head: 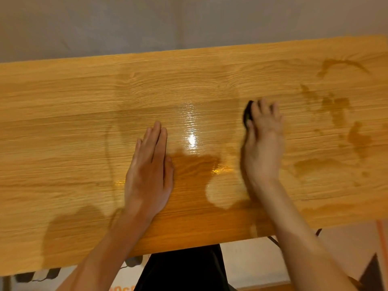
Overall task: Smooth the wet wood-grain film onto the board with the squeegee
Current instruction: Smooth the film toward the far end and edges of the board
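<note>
1. My forearms cross the near edge of the board (189,234), so I lean in over it rather than reach.
2. My left hand (149,171) lies flat on the film (63,122), fingers straight and pressed together. I judge it should bear down steadily so the sheet cannot creep.
3. My right hand (262,141) has its fingers slightly spread over the dark squeegee (247,114), which sits on the film right of the glare.
4. I would keep the blade tilted low and push towards the nearest free edge, overlapping strokes.
5. Dark wet patches (195,164) sit between my hands and farther right; those look like the next water to chase out.
</note>
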Tool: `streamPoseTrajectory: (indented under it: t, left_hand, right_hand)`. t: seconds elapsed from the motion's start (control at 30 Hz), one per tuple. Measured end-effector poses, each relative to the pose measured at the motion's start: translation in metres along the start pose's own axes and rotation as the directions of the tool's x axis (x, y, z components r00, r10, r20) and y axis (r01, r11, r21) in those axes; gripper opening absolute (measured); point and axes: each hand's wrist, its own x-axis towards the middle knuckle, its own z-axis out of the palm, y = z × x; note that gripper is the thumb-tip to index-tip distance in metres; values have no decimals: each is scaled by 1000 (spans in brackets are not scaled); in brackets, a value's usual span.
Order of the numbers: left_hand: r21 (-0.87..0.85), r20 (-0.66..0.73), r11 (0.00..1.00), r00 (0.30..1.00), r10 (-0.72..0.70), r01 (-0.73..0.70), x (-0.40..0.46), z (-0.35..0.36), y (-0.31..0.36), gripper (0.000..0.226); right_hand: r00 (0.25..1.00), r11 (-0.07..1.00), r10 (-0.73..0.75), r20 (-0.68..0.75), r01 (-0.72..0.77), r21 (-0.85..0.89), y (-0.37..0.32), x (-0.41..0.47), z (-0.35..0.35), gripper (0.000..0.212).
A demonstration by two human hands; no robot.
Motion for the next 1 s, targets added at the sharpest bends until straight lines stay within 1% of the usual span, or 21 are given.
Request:
streamPoseTrajectory:
  t: [0.03, 0.1, 0.17, 0.2, 0.23, 0.27, 0.3, 0.33, 0.4, 0.47, 0.5, 0.53, 0.6, 0.67, 0.73, 0.77, 0.8, 0.87, 0.9, 0.93, 1.0]
  left_hand:
    - [6, 3, 1000, 1000, -4, 4, 0, 0, 1, 55]
    - [1, -7, 1000, 1000, -9, 9, 1, 0, 2, 54]
    - [-10, -17, 1000, 1000, -6, 6, 1, 0, 3, 53]
    - [-12, -17, 1000, 1000, -1, 1, 0, 0, 3, 53]
    - [-15, -18, 1000, 1000, 3, -3, -2, 0, 4, 53]
    - [-18, -21, 1000, 1000, 6, -6, -3, 0, 4, 53]
    - [-19, -24, 1000, 1000, 8, -8, -3, 1, 3, 53]
    - [-16, -30, 1000, 999, 11, -12, -3, 1, 3, 52]
    - [-2, -47, 1000, 999, 24, -25, -2, 2, 2, 52]
    - [1, -59, 1000, 998, 31, -31, -2, 3, 1, 51]
    - [-2, -59, 1000, 998, 28, -28, -2, 3, 0, 51]
    - [-8, -56, 1000, 998, 21, -21, -2, 2, 0, 52]
    - [-13, -57, 1000, 998, 10, -11, -1, 1, 0, 52]
    - [-16, -63, 1000, 998, 17, -18, -2, 0, 2, 52]
    - [-18, -64, 999, 998, 29, -30, -4, 1, 3, 52]
    - [-14, -64, 999, 997, 33, -34, -4, 1, 3, 52]
    - [-8, -67, 999, 997, 36, -36, -4, 2, 2, 52]
    - [-3, -76, 999, 996, 37, -37, -4, 3, 1, 51]
    - [-4, -79, 999, 996, 35, -35, -3, 3, 0, 51]
    - [-5, -83, 999, 996, 33, -34, -3, 3, -1, 51]
    - [-4, -90, 999, 995, 39, -39, -3, 3, 0, 51]
  right_hand:
    - [998, 998, -58, 28, 59, -22, -19, -11, 12, 47]
    - [970, 968, -231, 78, 238, -84, -57, -37, 37, 52]
    - [928, 931, -360, 97, 364, -22, -78, -60, 47, 44]
    - [906, 912, -407, 114, 410, 6, -74, -62, 45, 44]
    - [882, 892, -444, 158, 451, -13, -63, -58, 36, 49]
    - [871, 884, -446, 206, 465, -55, -46, -52, 27, 57]
    - [890, 904, -393, 229, 420, -78, -26, -45, 16, 60]
    - [928, 939, -307, 211, 332, -90, -3, -40, 4, 57]
    - [989, 989, -108, 101, 117, -94, 30, -32, -20, 48]
    - [999, 994, 33, -6, -33, -105, 27, -35, -20, 46]
    - [998, 994, 46, -31, -49, -99, 13, -40, -12, 47]
    - [999, 996, 25, -26, -27, -86, -6, -48, -3, 47]
    - [989, 986, -146, 26, 147, -78, -47, -73, 22, 49]
    - [943, 939, -319, 96, 328, -107, -72, -98, 35, 55]
    - [907, 908, -397, 142, 411, -79, -60, -100, 28, 59]
    - [909, 914, -387, 155, 400, -65, -44, -94, 19, 58]
    - [934, 944, -316, 166, 328, -48, -26, -89, 8, 54]
    - [987, 989, -125, 101, 132, -68, 11, -79, -18, 46]
    - [998, 997, -25, 53, 29, -76, 25, -76, -27, 44]
    - [998, 996, 53, 15, -52, -75, 29, -76, -31, 44]
    - [994, 991, 104, -45, -107, -77, 8, -84, -19, 45]
